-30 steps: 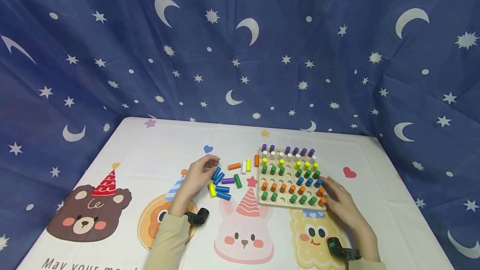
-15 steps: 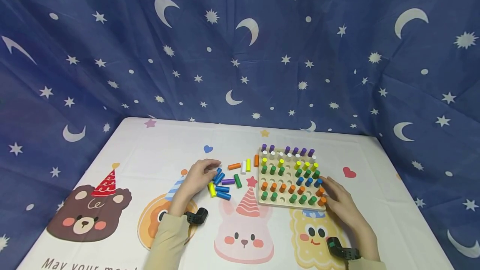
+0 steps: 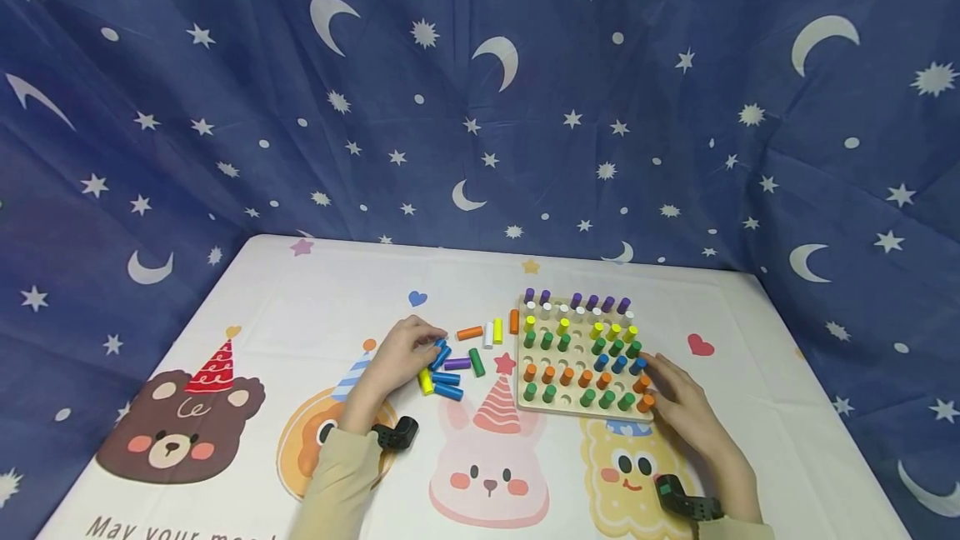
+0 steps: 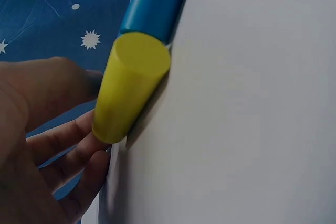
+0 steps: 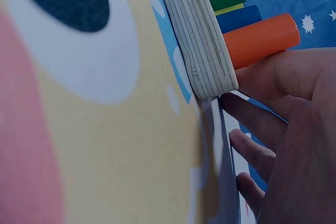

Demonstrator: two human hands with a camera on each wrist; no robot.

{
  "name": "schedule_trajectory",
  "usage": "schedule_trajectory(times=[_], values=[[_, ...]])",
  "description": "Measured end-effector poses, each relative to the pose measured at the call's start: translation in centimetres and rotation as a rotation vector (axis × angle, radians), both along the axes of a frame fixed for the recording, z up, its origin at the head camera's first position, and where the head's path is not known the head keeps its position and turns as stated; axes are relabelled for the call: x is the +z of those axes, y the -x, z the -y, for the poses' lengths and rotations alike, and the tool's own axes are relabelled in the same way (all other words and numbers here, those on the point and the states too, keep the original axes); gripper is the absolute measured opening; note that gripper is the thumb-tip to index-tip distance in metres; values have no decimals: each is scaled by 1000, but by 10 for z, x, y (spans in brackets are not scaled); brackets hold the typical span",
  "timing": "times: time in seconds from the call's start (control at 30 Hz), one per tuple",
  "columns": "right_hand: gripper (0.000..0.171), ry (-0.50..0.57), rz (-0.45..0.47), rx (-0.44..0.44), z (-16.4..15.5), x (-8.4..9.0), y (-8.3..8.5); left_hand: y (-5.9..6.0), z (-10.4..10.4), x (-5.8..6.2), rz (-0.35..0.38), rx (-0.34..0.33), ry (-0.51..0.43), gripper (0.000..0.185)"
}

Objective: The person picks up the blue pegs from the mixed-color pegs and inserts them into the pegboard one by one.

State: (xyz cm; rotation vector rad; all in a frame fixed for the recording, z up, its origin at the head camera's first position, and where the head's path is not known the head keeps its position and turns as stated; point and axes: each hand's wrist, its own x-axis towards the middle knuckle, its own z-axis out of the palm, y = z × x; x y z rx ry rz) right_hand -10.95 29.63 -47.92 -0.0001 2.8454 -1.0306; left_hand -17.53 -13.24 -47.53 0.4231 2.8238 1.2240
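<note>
In the head view, my left hand (image 3: 405, 350) bends over a small pile of loose pegs, thumb and index finger at a blue peg (image 3: 441, 343) and pinching it. The left wrist view has a yellow peg (image 4: 128, 87) in front, hiding the fingertips. My right hand (image 3: 678, 398) rests along the right edge of the wooden peg board (image 3: 558, 412). Up close, one finger lies against the board's corner under an orange peg (image 5: 262, 40), the other fingers loosely bent beside it. Rows of coloured pegs stand upright on the board, with some holes bare.
Beside the left hand lie a purple peg (image 3: 457, 364), a green peg (image 3: 477, 362) and several more blue pegs. Farther back are an orange peg (image 3: 470, 332) and a white peg (image 3: 488, 335). A printed white tablecloth (image 3: 262, 290) covers the table, with a starry curtain (image 3: 480, 90) behind.
My left hand has shifted slightly right, and the blue peg at its fingertips has moved right with it. The right hand and the board stay in place.
</note>
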Motion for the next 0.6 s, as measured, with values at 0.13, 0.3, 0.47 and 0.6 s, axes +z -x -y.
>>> schedule_trajectory(times=[0.13,0.3,0.47,0.6], values=[[57,1,9,-1,0,0,0,0,-1,-1,-2,10,14,25],[57,4,3,3,0,0,0,1,-1,-1,14,18,10,24],[57,5,-3,6,-1,0,0,2,-1,-1,22,34,-2,22],[57,5,-6,9,-1,0,0,1,-1,0,24,60,-1,20]])
